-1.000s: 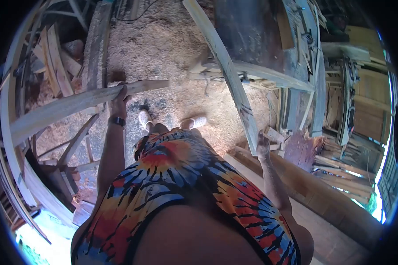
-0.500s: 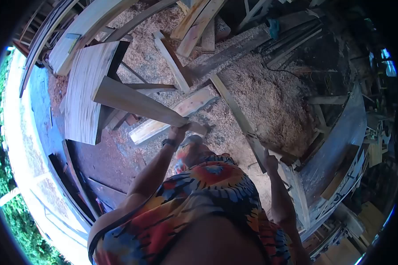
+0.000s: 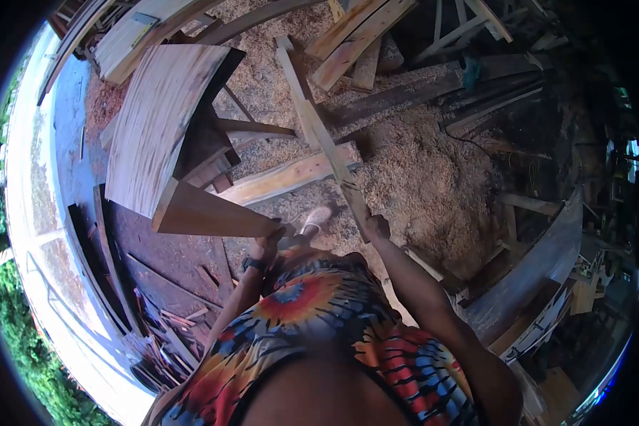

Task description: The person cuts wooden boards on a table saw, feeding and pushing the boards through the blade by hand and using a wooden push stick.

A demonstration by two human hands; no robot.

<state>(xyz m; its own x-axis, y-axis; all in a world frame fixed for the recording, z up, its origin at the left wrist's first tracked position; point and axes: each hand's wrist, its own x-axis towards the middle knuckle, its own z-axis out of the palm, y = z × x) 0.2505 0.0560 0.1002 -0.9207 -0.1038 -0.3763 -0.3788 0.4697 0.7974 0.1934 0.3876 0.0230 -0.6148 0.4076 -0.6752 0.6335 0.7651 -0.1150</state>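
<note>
My left hand (image 3: 265,246), with a dark band at its wrist, is closed around the near end of a wooden board (image 3: 209,213). The board's wider far end reaches left, by the edge of a large light-grained timber block (image 3: 165,106). In my right hand (image 3: 376,228) is the near end of a long narrow wooden strip (image 3: 328,151), slanting forward and to the left. Its far end overlaps a pale board (image 3: 291,74) in view. A thick plank (image 3: 291,177) lies on the floor between my hands, passing behind the strip.
Wood shavings (image 3: 440,184) are heaped on the floor at right. Several planks (image 3: 362,42) lie ahead. A grey sheet-like panel (image 3: 525,263) stands at right, and loose offcuts (image 3: 181,319) lie at lower left. My shod foot (image 3: 316,219) is just ahead.
My right hand has moved left and forward with the strip, now nearer my left hand. The board in my left hand has swung lower at its far end. The whole view has shifted.
</note>
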